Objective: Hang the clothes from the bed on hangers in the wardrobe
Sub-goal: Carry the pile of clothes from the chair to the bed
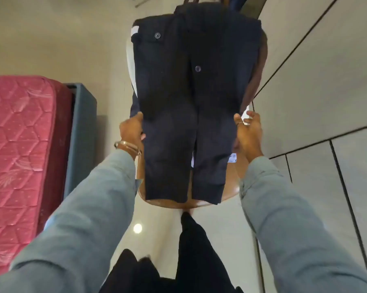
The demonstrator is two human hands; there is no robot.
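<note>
Dark navy trousers (191,98) with two buttons are spread out in front of me, waistband away from me and leg ends toward me. My left hand (132,130), with a bangle on the wrist, grips their left edge. My right hand (247,130) is at their right edge with only the thumb against the cloth and the fingers stretched out loosely. A brown wooden curved surface (172,203) shows behind and below the trousers; I cannot tell what it is. The grey wardrobe doors (317,85) with black seams stand to the right.
The bed with a red quilted mattress (20,144) and a blue-grey frame (81,127) is on the left. Between the bed and the wardrobe lies a glossy pale floor (157,227). My black trouser legs (191,250) are at the bottom.
</note>
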